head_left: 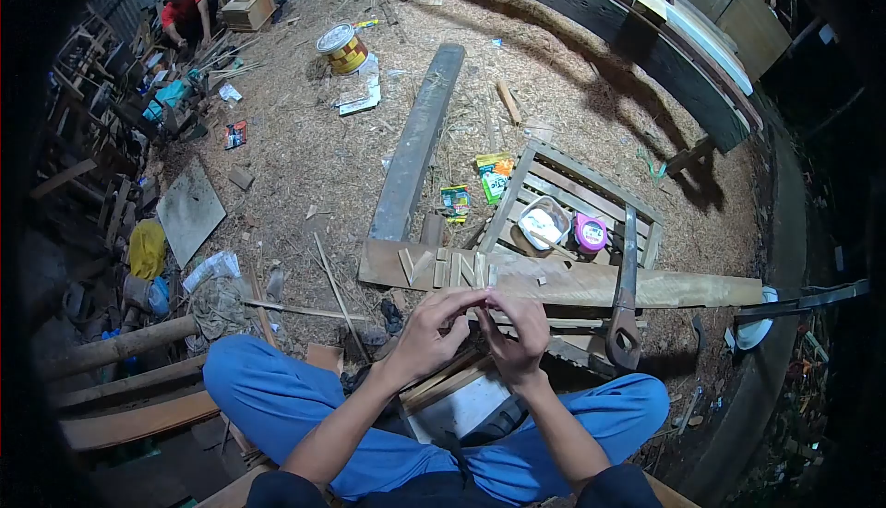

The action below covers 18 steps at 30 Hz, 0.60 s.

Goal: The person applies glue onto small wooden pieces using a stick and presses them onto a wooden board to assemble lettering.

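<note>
My left hand (432,331) and my right hand (517,331) meet at the fingertips, above the near edge of a wooden board (572,279). Both are closed in a pinch; whatever lies between the fingertips is too small to make out. Just beyond them, several small wood strips (455,270) lie on the board. A saw-like tool with a wooden handle (624,340) rests across the board to the right. Behind the board, a white container (544,222) and a pink tape measure (591,232) sit on a slatted wooden frame (651,245).
A thick beam (420,143) runs away from the board. Colourful packets (494,176) and a yellow-red bucket (342,48) stand or lie on the shavings. A person in a red top (187,14) crouches far left. Timber (120,346) lies left; a long raised beam (591,23) crosses the upper right.
</note>
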Motion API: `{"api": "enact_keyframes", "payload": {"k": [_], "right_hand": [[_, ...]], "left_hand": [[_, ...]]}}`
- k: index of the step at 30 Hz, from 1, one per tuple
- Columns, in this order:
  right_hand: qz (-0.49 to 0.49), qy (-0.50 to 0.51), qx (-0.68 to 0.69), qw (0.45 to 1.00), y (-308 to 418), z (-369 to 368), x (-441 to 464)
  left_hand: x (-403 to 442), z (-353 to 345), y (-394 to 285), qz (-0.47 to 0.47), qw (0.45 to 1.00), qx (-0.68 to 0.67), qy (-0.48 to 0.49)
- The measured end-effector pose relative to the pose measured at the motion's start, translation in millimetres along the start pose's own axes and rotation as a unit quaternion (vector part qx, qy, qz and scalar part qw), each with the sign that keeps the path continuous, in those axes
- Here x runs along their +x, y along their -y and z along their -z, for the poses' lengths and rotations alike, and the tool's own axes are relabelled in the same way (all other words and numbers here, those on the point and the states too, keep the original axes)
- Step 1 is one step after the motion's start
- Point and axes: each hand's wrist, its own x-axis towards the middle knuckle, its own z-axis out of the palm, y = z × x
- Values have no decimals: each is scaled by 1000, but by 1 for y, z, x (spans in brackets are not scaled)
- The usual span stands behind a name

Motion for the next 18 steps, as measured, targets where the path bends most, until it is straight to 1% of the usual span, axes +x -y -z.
{"api": "enact_keyframes", "payload": {"k": [2, 5, 7, 9, 10, 11, 13, 14, 15, 17, 18], "right_hand": [[-102, -36, 29, 994, 2, -4, -5], [-106, -40, -4, 994, 2, 0, -1], [-110, -38, -17, 993, 3, 1, 2], [-108, -61, -28, 992, 4, 0, 8], [-124, -55, -29, 990, 5, 1, 11], [-124, -56, -25, 990, 3, 1, 12], [-125, -54, -50, 989, -3, 3, 14], [-137, -50, -48, 988, -2, 5, 15], [-138, -50, -49, 988, -2, 7, 16], [-130, -17, -43, 990, -4, 13, 19], [-131, -17, -44, 990, -5, 15, 22]], "left_hand": [[1, -1, -1, 0, 1000, 1, -4], [2, -7, 2, -3, 1000, 22, -17], [7, -12, 0, -6, 999, 6, -32], [12, -12, 0, 6, 999, 5, -32], [14, -14, 3, -5, 998, 37, -53], [16, -12, 2, -4, 998, 41, -54], [21, -7, 1, -75, 973, 201, -91], [23, -9, 5, -91, 967, 209, -113], [25, -7, 5, -91, 967, 209, -112], [28, -2, 6, -123, 946, 272, -126], [29, -1, 7, -123, 947, 271, -124]]}}
